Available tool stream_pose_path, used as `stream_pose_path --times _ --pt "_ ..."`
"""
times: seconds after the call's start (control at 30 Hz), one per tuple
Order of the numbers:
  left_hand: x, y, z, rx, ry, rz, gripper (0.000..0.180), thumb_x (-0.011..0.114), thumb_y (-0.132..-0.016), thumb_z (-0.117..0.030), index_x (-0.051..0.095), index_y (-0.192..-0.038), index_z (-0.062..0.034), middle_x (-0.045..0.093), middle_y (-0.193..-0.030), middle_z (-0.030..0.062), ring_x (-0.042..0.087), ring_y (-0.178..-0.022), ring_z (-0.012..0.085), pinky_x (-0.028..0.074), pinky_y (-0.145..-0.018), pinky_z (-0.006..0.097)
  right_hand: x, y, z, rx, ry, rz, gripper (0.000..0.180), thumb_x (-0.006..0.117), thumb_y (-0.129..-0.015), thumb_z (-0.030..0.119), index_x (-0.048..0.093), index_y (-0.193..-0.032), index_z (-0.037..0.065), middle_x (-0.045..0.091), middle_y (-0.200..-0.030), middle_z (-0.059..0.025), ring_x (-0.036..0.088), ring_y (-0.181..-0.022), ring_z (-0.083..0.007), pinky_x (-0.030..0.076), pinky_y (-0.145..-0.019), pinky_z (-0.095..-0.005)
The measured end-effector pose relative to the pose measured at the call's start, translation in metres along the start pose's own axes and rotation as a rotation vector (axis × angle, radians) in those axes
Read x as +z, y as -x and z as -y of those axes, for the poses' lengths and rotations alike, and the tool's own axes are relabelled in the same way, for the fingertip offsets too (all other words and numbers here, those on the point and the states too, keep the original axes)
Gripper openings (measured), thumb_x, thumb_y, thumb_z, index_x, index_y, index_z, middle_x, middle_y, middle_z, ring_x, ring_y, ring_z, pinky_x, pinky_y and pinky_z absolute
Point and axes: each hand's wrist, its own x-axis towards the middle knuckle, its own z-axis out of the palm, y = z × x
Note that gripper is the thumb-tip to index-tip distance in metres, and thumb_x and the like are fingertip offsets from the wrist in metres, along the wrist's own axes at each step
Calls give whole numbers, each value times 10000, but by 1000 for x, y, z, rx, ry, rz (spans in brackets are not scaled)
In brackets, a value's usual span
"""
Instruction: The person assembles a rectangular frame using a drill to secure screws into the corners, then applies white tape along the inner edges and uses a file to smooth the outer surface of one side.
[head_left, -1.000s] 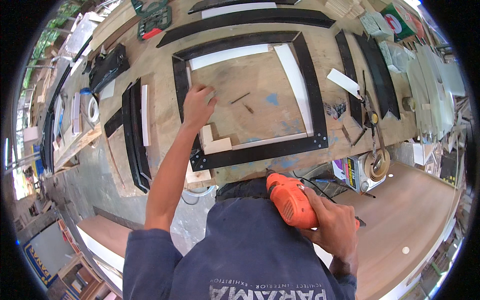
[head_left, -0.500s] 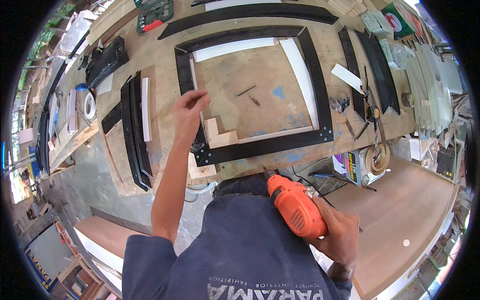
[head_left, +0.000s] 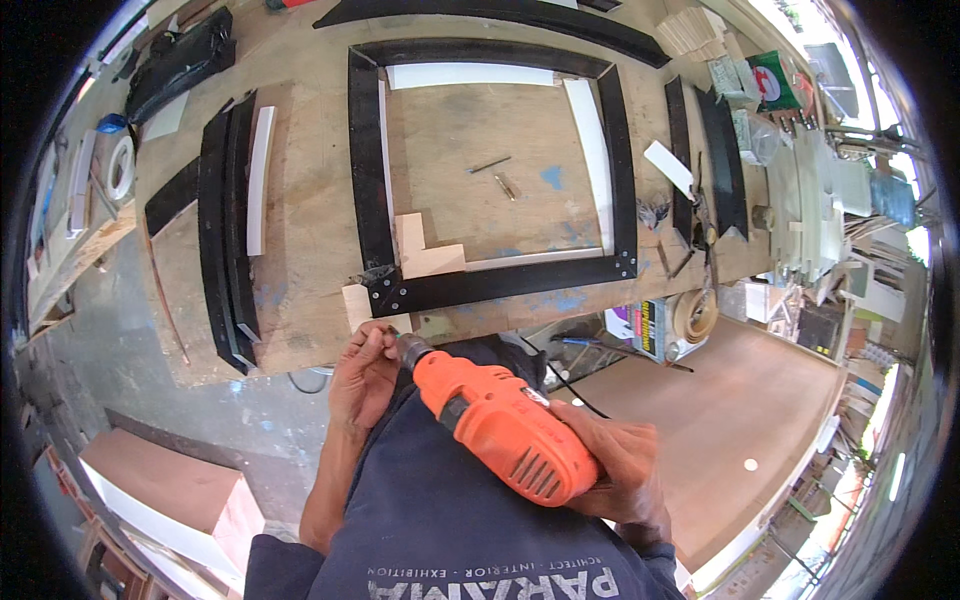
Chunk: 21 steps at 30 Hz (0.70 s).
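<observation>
My right hand [head_left: 618, 462] grips an orange power drill [head_left: 505, 425] by its rear, its chuck aimed up and left. At the drill's tip my left hand [head_left: 364, 378] is closed in a pinch; whatever is between the fingertips is too small to name. Just beyond them lies a black rectangular frame [head_left: 500, 287] on the workbench, with several screw heads at its two near corners. An L-shaped light wood block [head_left: 430, 256] sits inside its near left corner. Another pale wood piece [head_left: 357, 304] rests under that corner, by my left fingertips.
Black strips [head_left: 228, 230] and a white strip [head_left: 262, 180] lie left of the frame. Right of it are more black strips [head_left: 722, 165] and a white piece [head_left: 668, 168]. A tape roll [head_left: 692, 318] rests on a can beside a large brown board [head_left: 720, 430]. A black cord runs near the drill.
My left hand has come back from above the frame to the drill's tip. The drill has swung left and forward in my right hand, toward the frame's near left corner.
</observation>
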Motion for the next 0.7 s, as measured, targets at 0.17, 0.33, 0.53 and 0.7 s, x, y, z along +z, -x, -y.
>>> stream_pose_path --times 0.17,0.33,0.53,0.7 --pt "-9 -2 -5 -113 219 -65 165 636 -1043 -194 660 -1105 -43 665 -934 18 597 -858 141 499 -820 299 9 -5 14 17 12 24 828 932 -572 213 635 -1312 -9 754 -1115 -163 764 -831 -288 606 -694 -367" --pt "-14 -2 -9 -133 194 -213 176 645 -1040 -222 674 -1081 -53 682 -953 32 634 -906 170 527 -868 341 18 -11 24 -1 21 22 803 921 -572 176 637 -1297 -20 754 -1112 -163 769 -851 -290 610 -704 -372" --pt "-22 -3 -15 -168 166 -163 186 658 -1031 -247 680 -1070 -67 694 -976 33 658 -947 180 547 -892 380 27 -18 34 29 44 27 775 919 -578 177 650 -1276 -25 763 -1071 -158 772 -848 -292 613 -719 -379" --pt "-12 -7 -22 -181 99 -173 207 652 -1032 -256 672 -1047 -50 686 -934 29 662 -883 177 549 -851 359 24 -27 45 55 67 51 738 910 -581 177 670 -1246 -31 768 -1017 -153 772 -836 -291 610 -720 -371"
